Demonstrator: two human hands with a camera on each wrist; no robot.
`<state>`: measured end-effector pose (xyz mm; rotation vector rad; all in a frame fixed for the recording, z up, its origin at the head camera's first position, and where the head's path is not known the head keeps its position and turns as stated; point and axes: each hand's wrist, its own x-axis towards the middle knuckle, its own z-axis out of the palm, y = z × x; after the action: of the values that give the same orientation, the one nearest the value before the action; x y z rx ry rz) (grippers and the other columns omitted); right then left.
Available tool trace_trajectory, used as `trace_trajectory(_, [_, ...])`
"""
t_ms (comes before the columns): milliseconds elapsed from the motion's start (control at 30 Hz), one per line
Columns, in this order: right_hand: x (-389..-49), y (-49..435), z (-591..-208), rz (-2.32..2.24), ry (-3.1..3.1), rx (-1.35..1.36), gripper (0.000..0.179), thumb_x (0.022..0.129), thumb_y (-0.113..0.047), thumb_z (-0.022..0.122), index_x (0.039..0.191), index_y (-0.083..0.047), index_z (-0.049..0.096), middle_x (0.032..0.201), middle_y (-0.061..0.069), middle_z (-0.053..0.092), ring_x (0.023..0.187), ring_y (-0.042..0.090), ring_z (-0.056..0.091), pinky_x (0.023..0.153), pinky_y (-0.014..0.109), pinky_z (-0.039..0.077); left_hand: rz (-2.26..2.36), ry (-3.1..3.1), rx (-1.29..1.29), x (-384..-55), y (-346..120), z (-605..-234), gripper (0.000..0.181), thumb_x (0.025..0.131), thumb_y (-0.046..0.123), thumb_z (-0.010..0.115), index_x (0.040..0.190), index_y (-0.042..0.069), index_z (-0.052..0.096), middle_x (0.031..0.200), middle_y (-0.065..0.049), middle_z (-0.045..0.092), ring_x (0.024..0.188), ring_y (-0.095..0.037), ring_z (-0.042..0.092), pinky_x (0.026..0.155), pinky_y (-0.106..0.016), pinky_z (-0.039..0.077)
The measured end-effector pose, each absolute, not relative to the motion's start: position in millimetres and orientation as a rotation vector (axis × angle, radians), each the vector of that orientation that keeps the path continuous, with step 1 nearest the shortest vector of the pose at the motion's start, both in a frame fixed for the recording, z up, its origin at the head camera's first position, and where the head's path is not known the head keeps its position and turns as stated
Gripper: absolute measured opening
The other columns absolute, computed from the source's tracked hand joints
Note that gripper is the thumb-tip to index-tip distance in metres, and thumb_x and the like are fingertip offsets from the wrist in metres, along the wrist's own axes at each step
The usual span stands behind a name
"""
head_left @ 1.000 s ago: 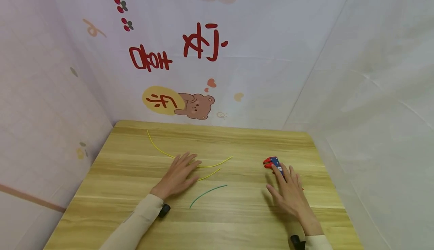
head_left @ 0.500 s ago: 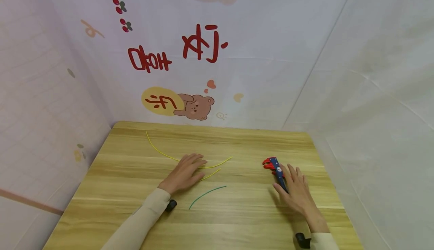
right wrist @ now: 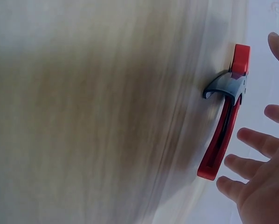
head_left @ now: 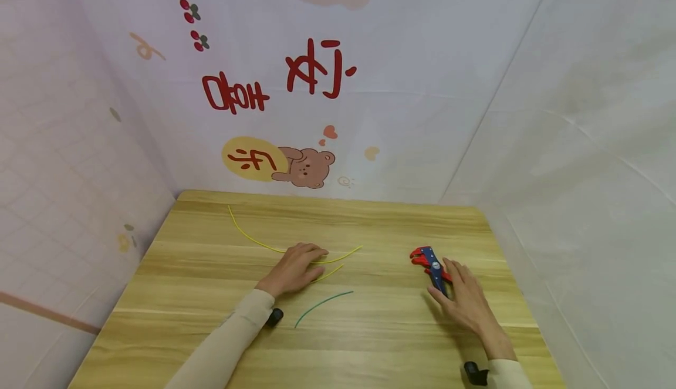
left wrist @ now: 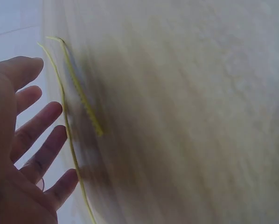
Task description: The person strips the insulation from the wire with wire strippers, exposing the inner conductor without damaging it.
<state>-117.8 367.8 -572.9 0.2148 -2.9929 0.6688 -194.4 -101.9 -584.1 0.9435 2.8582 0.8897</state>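
My left hand (head_left: 296, 267) hovers with loosely spread fingers over a long yellow wire (head_left: 253, 239) and a shorter yellow wire (head_left: 330, 273). The left wrist view shows its fingertips beside the long wire, nothing held. A curved green wire (head_left: 319, 304) lies nearer me. Toward the right is a red and blue wire stripper (head_left: 435, 264), lying on the table. My right hand (head_left: 467, 301) is beside its handles, partly hiding them. In the right wrist view, the fingers are spread apart next to the red handle (right wrist: 230, 123), not curled around it.
The wood-grain table (head_left: 391, 330) carries all these things. White printed cloth walls (head_left: 401, 113) enclose it at the back and both sides. Black wrist cameras, such as the one by my right sleeve (head_left: 475, 373), sit below each hand.
My left hand has slid a little to the right over the yellow wires. My right hand has drawn back toward me and right, uncovering more of the wire stripper, which stays in place.
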Motion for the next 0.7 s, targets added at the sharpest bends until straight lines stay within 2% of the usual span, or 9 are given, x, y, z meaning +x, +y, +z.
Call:
trace_trajectory(200, [-117.8, 368.3, -570.1, 0.674, -3.045, 0.169, 0.09, 0.106, -0.049, 0.078, 0.17, 0.003, 0.041, 0.167, 0.04, 0.046, 0.149, 0.064, 0.05, 0.117, 0.081, 0.045, 0.887, 2.887, 0.886, -199.0, -99.1, -587.8, 0.037, 0.108, 0.023, 0.078, 0.143, 0.01, 0.076, 0.142, -0.012, 0.076, 0.131, -0.037, 0.069, 0.11, -0.063, 0.052])
trace_trajectory(500, [-122.8, 370.3, -576.0, 0.635, -3.062, 0.122, 0.092, 0.102, -0.05, 0.083, 0.163, 0.008, 0.047, 0.157, 0.043, 0.054, 0.142, 0.065, 0.055, 0.113, 0.079, 0.049, 0.895, 2.926, 0.882, -202.5, -96.6, -588.8, 0.02, 0.104, 0.018, 0.084, 0.123, 0.012, 0.085, 0.124, -0.006, 0.079, 0.114, -0.031, 0.072, 0.101, -0.058, 0.052])
trace_trajectory(700, [-125.3, 369.6, -577.9, 0.598, -3.044, 0.116, 0.086, 0.099, -0.047, 0.088, 0.153, 0.013, 0.057, 0.145, 0.039, 0.063, 0.13, 0.058, 0.063, 0.108, 0.073, 0.054, 0.877, 2.916, 0.844, -203.4, -94.5, -589.2, 0.005, 0.103, 0.015, 0.085, 0.107, 0.016, 0.085, 0.115, -0.003, 0.078, 0.106, -0.028, 0.071, 0.096, -0.052, 0.05])
